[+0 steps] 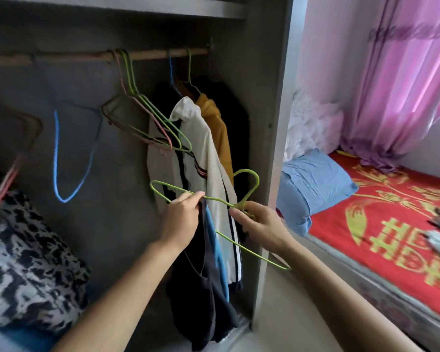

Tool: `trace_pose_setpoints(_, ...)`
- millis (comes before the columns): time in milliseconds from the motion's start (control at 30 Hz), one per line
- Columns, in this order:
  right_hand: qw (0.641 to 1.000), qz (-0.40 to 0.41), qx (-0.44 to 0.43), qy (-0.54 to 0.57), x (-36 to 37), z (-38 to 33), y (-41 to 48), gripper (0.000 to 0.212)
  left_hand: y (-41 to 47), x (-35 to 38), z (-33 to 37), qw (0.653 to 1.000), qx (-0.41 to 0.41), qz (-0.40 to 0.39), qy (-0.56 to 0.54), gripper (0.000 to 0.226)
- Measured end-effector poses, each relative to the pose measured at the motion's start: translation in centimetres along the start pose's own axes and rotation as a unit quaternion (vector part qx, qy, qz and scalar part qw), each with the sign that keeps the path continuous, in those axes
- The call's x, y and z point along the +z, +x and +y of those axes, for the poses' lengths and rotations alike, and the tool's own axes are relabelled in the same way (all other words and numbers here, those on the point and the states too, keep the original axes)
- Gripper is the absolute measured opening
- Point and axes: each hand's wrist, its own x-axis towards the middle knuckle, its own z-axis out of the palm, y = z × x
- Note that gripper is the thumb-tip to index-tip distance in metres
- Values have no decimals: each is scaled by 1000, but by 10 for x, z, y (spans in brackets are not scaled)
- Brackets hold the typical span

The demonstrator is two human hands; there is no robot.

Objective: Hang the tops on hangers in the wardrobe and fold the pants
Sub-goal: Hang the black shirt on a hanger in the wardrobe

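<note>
Beside hung white jacket (203,148), left fingers (189,200) pinch dark top (203,288), right fingers (240,216) green hanger (240,205).

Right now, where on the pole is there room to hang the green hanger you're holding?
The rail is bare between the bunch of empty hangers and the blue hook; another bare stretch lies left of that bunch. The right end is crowded: white top, yellow top and dark clothes hang packed by the wardrobe wall.
</note>
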Motion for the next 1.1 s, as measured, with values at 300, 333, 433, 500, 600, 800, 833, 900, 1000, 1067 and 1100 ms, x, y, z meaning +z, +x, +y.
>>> trace_pose_setpoints(300, 986, 104, -3, -126, -71, 53, -24, 53, 10, 37, 9, 952, -292, 74, -53, 12)
trace_pose_setpoints(333, 981, 111, -13, -155, -84, 60, -28, 56, 11, 43, 13, 944, -316, 76, -57, 12)
trace_pose_setpoints(433, 977, 87, -69, -180, -116, 79, -39, 54, 10, 63, 25, 933, -347, 75, -49, 10)
trace_pose_setpoints(500, 981, 43, -92, -168, -130, 87, -45, 45, 7, 76, 32, 933, -351, 73, -32, 12)
trace_pose_setpoints(600, 983, 5, -122, -139, -146, 92, -50, 44, 7, 90, 40, 927, -366, 84, -28, 19)
trace_pose_setpoints(800, 982, -52, -147, -111, -157, 87, -61, 50, 3, 102, 56, 925, -366, 106, 9, 20)
trace_pose_setpoints(833, 981, -57, -149, -114, -157, 85, -62, 50, 2, 101, 57, 927, -359, 106, 16, 18)
trace_pose_setpoints(900, 980, -55, -155, -109, -156, 81, -62, 50, 1, 97, 58, 933, -344, 98, 33, 16)
trace_pose_setpoints(1000, 979, -55, -158, -114, -146, 72, -60, 55, 3, 84, 61, 942, -320, 91, 42, 18)
trace_pose_setpoints(1067, 974, -70, -154, -150, -129, 62, -55, 59, 3, 77, 68, 949, -302, 87, 39, 19)
trace_pose_setpoints(1100, 973, -76, -149, -159, -118, 58, -50, 57, 2, 75, 72, 952, -292, 83, 34, 20)
